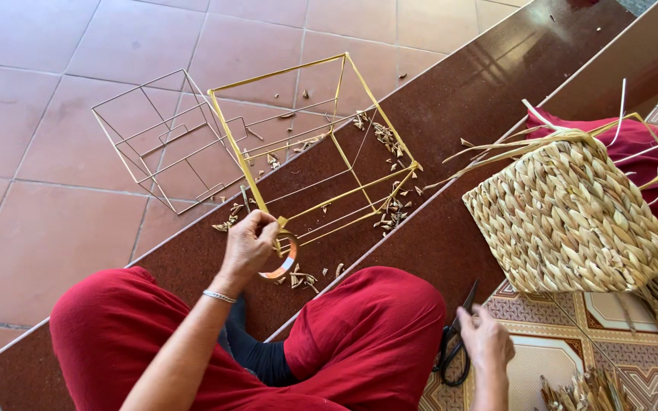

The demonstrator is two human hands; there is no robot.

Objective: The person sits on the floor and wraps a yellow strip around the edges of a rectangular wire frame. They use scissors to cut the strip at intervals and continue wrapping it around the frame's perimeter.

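My left hand (249, 242) is closed around a roll of tape (286, 259), held against the lower corner of the yellow-wrapped wire frame (321, 144), which stands tilted on the dark red step (489, 84). My right hand (485, 342) is curled on the black scissors (455, 346) beside my knee. A bare wire frame (158, 137) sits just left, on the floor tiles. A woven basket (573, 217) lies to the right. Fibre scraps (394, 209) litter the step.

Yellow-wrapped wire cube frame (321, 144) tilted on dark step; black scissors (457, 344) alongside.
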